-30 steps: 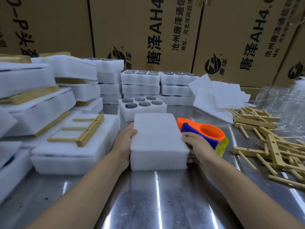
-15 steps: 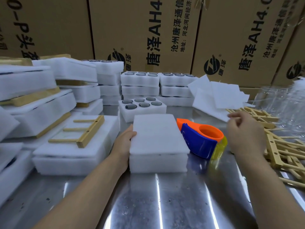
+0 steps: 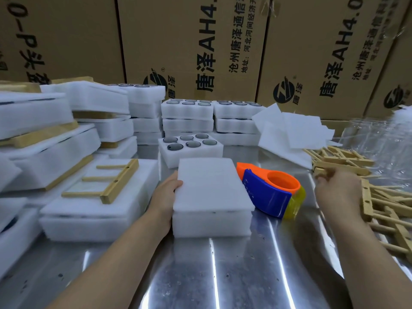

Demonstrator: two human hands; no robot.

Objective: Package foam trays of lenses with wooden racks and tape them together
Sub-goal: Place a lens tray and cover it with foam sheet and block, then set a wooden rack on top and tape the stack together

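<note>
L hand (image 3: 166,192) grips covered foam tray (image 3: 214,188) at its left edge. R hand (image 3: 338,190), fingers curled, at wooden racks (image 3: 347,162) right of it; grip unclear. Behind it: open tray (image 3: 191,156) w/ six lenses (image 3: 175,146). Tape dispenser (image 3: 269,192) just right.

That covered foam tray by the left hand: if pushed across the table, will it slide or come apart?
Probably slides easily: the foam tray sits on a polished metal table. Its cover sheet shows no tape and overhangs, so it may shift unless the left hand pins it.
</note>
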